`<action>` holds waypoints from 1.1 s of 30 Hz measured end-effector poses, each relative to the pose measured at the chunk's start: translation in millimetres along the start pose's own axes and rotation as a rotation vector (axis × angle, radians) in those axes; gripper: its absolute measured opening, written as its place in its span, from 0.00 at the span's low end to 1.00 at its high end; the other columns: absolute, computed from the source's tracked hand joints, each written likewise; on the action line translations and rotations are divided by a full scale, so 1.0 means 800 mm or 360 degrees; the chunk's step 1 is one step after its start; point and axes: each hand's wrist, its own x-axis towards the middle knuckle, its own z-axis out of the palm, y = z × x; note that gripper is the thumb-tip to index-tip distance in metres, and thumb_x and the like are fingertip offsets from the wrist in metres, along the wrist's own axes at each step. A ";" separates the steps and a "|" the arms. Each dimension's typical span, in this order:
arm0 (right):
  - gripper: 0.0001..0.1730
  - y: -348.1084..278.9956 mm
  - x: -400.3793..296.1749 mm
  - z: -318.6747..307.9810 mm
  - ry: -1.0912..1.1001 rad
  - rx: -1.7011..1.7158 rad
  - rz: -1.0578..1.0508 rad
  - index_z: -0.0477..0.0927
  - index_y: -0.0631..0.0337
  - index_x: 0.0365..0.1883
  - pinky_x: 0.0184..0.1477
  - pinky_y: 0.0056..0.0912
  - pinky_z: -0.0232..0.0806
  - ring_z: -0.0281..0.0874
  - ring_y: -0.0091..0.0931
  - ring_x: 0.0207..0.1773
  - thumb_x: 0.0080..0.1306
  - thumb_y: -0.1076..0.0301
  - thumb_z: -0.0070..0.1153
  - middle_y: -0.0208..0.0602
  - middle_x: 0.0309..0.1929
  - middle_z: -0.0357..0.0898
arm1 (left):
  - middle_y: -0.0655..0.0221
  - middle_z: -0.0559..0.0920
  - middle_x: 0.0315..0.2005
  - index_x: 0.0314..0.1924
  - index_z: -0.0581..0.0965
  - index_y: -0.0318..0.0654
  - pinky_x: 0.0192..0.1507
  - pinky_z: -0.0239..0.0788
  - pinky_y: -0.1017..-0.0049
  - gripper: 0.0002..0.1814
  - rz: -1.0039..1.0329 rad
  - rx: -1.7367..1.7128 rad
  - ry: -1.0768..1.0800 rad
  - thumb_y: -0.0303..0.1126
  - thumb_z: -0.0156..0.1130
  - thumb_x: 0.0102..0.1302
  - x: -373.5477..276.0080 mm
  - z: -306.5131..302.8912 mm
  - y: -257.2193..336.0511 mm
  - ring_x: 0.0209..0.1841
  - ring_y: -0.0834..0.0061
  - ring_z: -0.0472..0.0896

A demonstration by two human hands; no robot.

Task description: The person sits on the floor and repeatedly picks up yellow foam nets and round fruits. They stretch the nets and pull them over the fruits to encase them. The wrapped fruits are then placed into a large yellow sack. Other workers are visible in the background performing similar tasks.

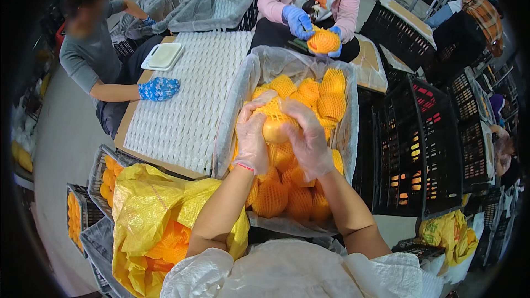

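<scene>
Both my hands wear clear plastic gloves and cup one round orange-yellow fruit (275,130) over a lined crate. A yellow foam net sleeve (273,109) covers its far part, while the near end is bare. My left hand (253,132) grips the fruit and sleeve from the left. My right hand (308,132) curves round the right side, fingertips at the sleeve and fruit. Below them, the plastic-lined crate (352,132) holds many fruits in yellow-orange net sleeves (270,198).
A yellow woven sack (145,198) of orange foam sleeves (169,244) stands at my left. Beyond it are a foam-covered board (182,120), a white scale (163,56) and a seated person in blue gloves (159,89). Another person (298,20) holds a netted fruit opposite. Black crates (414,149) stack at right.
</scene>
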 end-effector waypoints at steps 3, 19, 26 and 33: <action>0.08 0.009 0.001 -0.015 -0.0083 -0.0287 0.0155 0.77 0.65 0.47 0.53 0.40 0.68 0.77 0.45 0.50 0.70 0.75 0.52 0.48 0.45 0.78 | 0.67 0.78 0.53 0.48 0.74 0.39 0.59 0.67 0.74 0.11 -0.0069 0.0363 0.0047 0.22 0.49 0.66 -0.015 0.003 -0.002 0.54 0.74 0.76; 0.17 0.005 -0.001 -0.049 -0.0280 0.0926 0.0366 0.81 0.54 0.53 0.56 0.37 0.70 0.77 0.37 0.53 0.67 0.77 0.53 0.43 0.53 0.77 | 0.53 0.74 0.61 0.63 0.67 0.29 0.65 0.66 0.62 0.24 -0.0119 -0.0211 -0.0534 0.39 0.46 0.76 -0.017 -0.009 0.002 0.60 0.61 0.75; 0.21 -0.004 -0.008 -0.025 -0.0219 -0.0312 -0.0006 0.81 0.58 0.52 0.60 0.43 0.67 0.73 0.45 0.56 0.60 0.81 0.53 0.50 0.61 0.71 | 0.54 0.70 0.65 0.66 0.65 0.32 0.66 0.66 0.65 0.25 0.0024 0.0018 -0.0389 0.25 0.45 0.68 -0.014 -0.010 -0.002 0.65 0.62 0.72; 0.24 -0.015 -0.014 -0.014 -0.0517 -0.0794 -0.0162 0.74 0.73 0.55 0.65 0.39 0.65 0.67 0.44 0.65 0.60 0.74 0.58 0.51 0.70 0.62 | 0.53 0.69 0.65 0.64 0.65 0.31 0.66 0.67 0.64 0.25 -0.0185 0.0042 -0.0288 0.26 0.44 0.67 -0.017 -0.016 0.001 0.65 0.60 0.72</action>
